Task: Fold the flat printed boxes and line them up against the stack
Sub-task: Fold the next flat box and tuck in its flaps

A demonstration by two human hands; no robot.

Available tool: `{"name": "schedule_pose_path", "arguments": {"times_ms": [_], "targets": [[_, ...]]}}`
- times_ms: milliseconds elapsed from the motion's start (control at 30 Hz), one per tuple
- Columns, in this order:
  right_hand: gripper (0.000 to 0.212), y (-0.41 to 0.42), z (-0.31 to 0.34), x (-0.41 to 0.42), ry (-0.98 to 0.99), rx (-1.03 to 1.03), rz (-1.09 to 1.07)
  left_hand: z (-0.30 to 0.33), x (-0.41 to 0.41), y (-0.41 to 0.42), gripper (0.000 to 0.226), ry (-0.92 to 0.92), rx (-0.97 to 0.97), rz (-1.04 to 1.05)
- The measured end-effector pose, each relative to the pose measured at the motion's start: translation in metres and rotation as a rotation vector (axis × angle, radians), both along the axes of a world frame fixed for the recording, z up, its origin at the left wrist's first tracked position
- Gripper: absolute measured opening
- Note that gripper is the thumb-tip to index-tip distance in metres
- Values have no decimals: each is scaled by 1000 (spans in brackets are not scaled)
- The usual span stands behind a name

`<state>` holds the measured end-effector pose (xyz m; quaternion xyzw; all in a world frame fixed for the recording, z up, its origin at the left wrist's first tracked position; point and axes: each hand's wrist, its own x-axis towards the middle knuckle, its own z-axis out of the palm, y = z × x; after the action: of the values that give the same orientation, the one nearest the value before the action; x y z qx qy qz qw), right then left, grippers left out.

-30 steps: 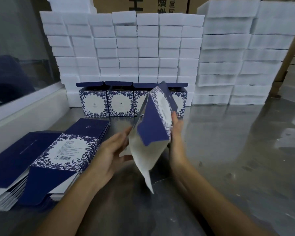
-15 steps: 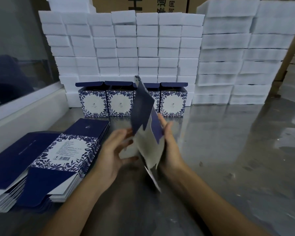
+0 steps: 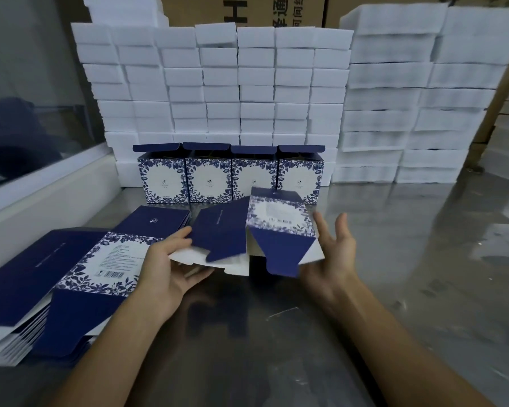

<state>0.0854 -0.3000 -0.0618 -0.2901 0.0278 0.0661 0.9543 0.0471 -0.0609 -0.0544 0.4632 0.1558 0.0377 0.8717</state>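
**Now one box is half open, held over the table**

Right in the middle, the half-open box (image 3: 272, 230) sits between two hands, just above the shiny metal table (image 3: 394, 289). Its open tube lies almost flat. One end points far, toward the row of boxes, and the other end, with the loose blue flaps, points near, toward the person. The printed flower side faces up and is blurry.

The left hand (image 3: 168, 268) holds the left side, with fingers under the white flap and the thumb on top of the blue panel. The right hand (image 3: 331, 254) is spread wide with straight fingers, touching the box's right edge or just beside it; I cannot tell which.

Far behind, four folded boxes (image 3: 231, 174) stand upright in a row, side by side, lids up, against the stack of white blocks (image 3: 218, 83). To the left, the pile of flat boxes (image 3: 71, 268) lies close by the left wrist. A white ledge (image 3: 41, 195) runs along the left edge. To the right of the row and of the right hand, the table is bare and wide.
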Motion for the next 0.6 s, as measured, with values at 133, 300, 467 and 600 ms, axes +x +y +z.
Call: {"name": "schedule_pose_path", "arguments": {"times_ms": [133,300,467,600], "targets": [[48,18,5,-6,-136,-144,-25,-3,1,-1,35,-89,165,-76],[44,37,7,-19,-358,-717,48,-4,3,-17,60,-199,458,-132],[101,46,-6,-26,-681,-1030,84,-19,0,-22,52,-82,654,-39],[74,43,-8,-25,-751,-1011,18,-15,-1,-23,17,-232,809,51]]}}
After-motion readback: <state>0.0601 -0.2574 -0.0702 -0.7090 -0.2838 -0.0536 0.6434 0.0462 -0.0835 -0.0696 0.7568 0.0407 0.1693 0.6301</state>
